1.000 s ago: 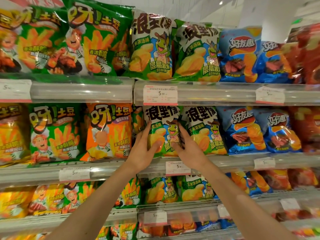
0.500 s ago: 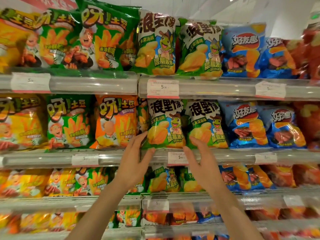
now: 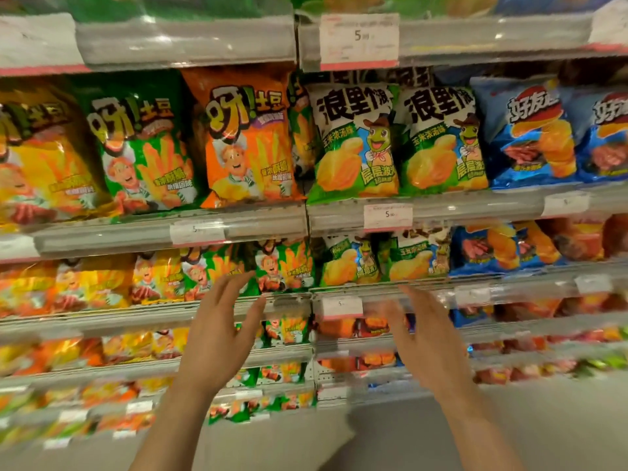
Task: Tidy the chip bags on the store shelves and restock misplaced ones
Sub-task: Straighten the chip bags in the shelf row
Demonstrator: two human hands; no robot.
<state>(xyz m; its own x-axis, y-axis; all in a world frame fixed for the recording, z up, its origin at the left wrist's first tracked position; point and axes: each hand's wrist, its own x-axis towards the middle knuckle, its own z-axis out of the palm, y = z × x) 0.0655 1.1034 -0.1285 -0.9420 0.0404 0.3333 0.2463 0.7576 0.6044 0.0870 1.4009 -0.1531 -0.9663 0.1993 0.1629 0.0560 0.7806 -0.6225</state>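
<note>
Two green-and-white frog chip bags [image 3: 353, 144] [image 3: 441, 141] stand upright side by side on the upper-middle shelf. Left of them are an orange fries bag [image 3: 244, 137] and a green fries bag [image 3: 142, 154]; blue chip bags [image 3: 533, 137] stand to the right. One shelf lower sit smaller frog bags [image 3: 350, 263] and small green fries bags [image 3: 285, 266]. My left hand [image 3: 217, 338] and my right hand [image 3: 428, 345] hover in front of that lower shelf, palms facing each other, fingers spread, holding nothing.
Clear plastic shelf rails [image 3: 238, 229] carry white price tags [image 3: 387, 215]. Lower shelves hold blurred red, orange and yellow bags [image 3: 356, 328]. Grey floor [image 3: 373, 436] shows at the bottom. The shelf above holds more bags, cut off by the frame.
My hands let go of the frog bag and dropped to the shelf below, fingers spread. The view tilted downward, so the shelves slid up in the frame.
</note>
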